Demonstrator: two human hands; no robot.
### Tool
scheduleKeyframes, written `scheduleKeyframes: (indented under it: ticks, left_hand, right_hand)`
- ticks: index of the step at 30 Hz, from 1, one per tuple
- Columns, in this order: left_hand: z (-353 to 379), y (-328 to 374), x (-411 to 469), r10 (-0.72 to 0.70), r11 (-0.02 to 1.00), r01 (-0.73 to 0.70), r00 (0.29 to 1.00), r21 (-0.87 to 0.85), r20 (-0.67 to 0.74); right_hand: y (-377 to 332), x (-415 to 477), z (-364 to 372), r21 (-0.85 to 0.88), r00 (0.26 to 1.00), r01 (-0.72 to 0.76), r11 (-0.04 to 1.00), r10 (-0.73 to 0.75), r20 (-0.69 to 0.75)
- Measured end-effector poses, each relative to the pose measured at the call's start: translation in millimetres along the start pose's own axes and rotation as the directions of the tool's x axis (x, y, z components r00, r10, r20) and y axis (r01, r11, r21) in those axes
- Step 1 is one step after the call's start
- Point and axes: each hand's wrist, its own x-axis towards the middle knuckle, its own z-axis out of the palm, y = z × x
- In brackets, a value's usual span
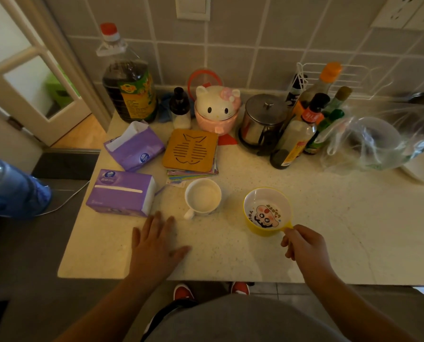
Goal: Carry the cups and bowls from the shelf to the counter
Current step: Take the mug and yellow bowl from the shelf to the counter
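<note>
A yellow bowl (266,209) with a cartoon picture inside stands on the pale counter (341,230). My right hand (304,245) pinches its small handle at the bowl's near right side. A white mug (203,196) stands upright to the left of the bowl, its handle pointing toward me. My left hand (156,240) lies flat on the counter just left of and below the mug, fingers spread, holding nothing. No shelf is in view.
Two purple tissue packs (122,191) lie at the left. A wooden trivet (190,151) sits on a stack of cards behind the mug. Along the tiled wall stand an oil jug (129,87), a cat-shaped pot (217,109), a steel pot (264,122), sauce bottles (304,124) and a plastic bag (371,141).
</note>
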Motion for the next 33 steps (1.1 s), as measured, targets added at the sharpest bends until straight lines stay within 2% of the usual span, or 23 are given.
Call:
scheduleKeyframes:
  ticks: [7, 17, 33]
  left_hand:
    - [-3, -2, -2, 0.023, 0.999, -0.024, 0.999, 0.031, 0.027]
    - [2, -1, -3, -0.004, 0.999, 0.003, 1.000, 0.052, 0.029]
    - [2, 1, -3, -0.002, 0.997, 0.000, 0.999, 0.077, 0.036]
  right_hand:
    - [4, 14, 15, 0.024, 1.000, -0.006, 1.000, 0.006, -0.005]
    - [3, 31, 32, 0.099, 0.998, -0.015, 0.995, 0.008, 0.064]
    - [6, 38, 37, 0.076, 0.999, -0.031, 0.997, 0.028, 0.042]
